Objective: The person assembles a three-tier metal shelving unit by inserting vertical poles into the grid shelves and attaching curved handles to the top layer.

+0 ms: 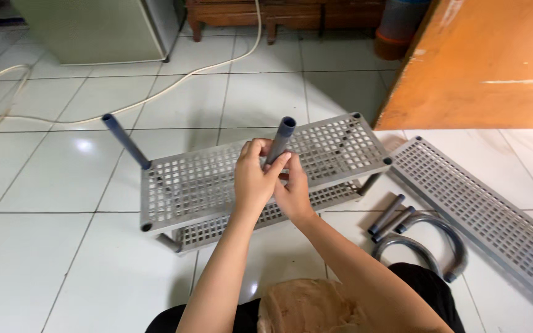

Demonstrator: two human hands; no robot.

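Both hands, left hand [253, 179] and right hand [292, 192], are clenched around a dark grey tube [280, 139] standing tilted over the front edge of the grey perforated rack [217, 179]. Another tube [125, 141] rises from the rack's rear left corner. Right of the rack lie short tubes [392, 214], curved pipes [424, 243] and a spare grid shelf [482, 209].

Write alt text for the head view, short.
Both hands, left hand and right hand, grip a grey tube standing at the near edge of a grey perforated rack on a white tiled floor. Another tube stands at the rack's corner; a spare shelf, two short tubes and curved pipes lie to the right.
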